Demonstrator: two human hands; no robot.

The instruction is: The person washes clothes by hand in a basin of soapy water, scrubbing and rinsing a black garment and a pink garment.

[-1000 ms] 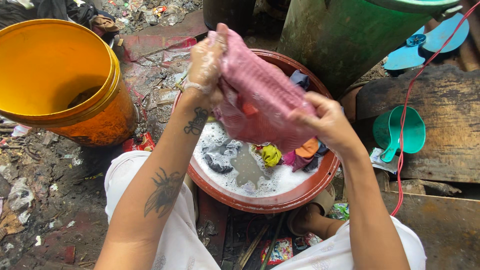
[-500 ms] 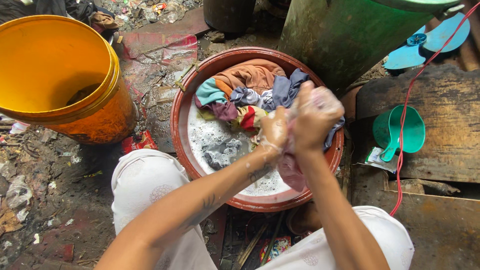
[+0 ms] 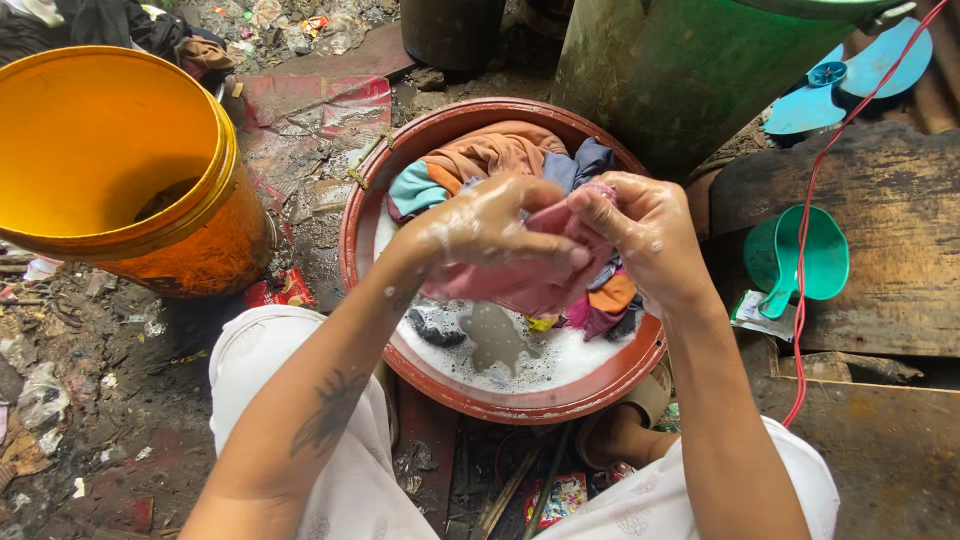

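Sitting on littered muddy ground [image 3: 120, 400], a red basin [image 3: 520, 400] beside orange bucket [image 3: 200, 240].

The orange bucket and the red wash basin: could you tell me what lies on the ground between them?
In the head view, between the orange bucket and red wash basin lies wet, littered ground with a flattened red wrapper.

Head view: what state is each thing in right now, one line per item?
Pink cloth: wet, bunched, gripped by both hands over the basin.
Left hand: soapy, closed on the cloth.
Right hand: soapy, pinching the cloth's edge.
Round red-brown basin: holds sudsy water and piled clothes.
Orange plastic bucket: upright, lid off.
Teal plastic scoop: lying on the boards, unused.
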